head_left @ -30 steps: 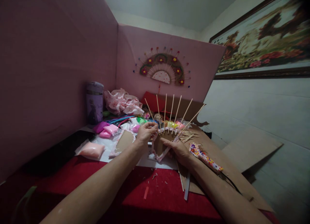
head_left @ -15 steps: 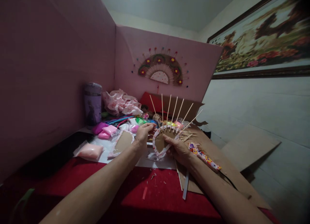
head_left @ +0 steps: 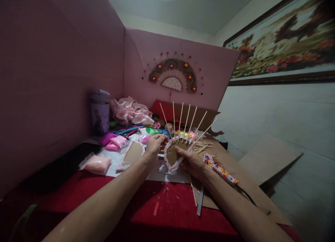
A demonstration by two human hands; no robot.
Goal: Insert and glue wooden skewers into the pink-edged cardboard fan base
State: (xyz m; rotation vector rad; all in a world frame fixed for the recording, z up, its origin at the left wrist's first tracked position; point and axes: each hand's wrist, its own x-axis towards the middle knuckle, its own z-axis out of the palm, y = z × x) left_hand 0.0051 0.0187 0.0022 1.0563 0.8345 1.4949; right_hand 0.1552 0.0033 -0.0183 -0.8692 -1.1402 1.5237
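Observation:
My right hand (head_left: 192, 160) grips the right side of a cardboard piece (head_left: 173, 154) edged with pink-and-white cloth, its thumb on the front. Several thin wooden sticks (head_left: 186, 121) fan upward from the top edge of this piece. My left hand (head_left: 156, 144) is just left of it, fingers pinched together near its upper left edge; what they hold, if anything, is too small to tell. A second cloth-edged cardboard piece (head_left: 134, 154) lies on white paper left of my hands. Loose sticks (head_left: 202, 146) lie behind my right hand.
A purple tumbler (head_left: 100, 113), crumpled pink cloth (head_left: 131, 111) and clay packets (head_left: 96, 163) are at the left. A flower-patterned tool (head_left: 221, 168) with a dark cord lies on cardboard (head_left: 248, 186) at the right. A decorated half-round fan (head_left: 172, 74) hangs on the pink board behind.
The cardboard piece with its sticks has shifted slightly left together with my right hand. My left hand has barely moved and its fingers stay pinched.

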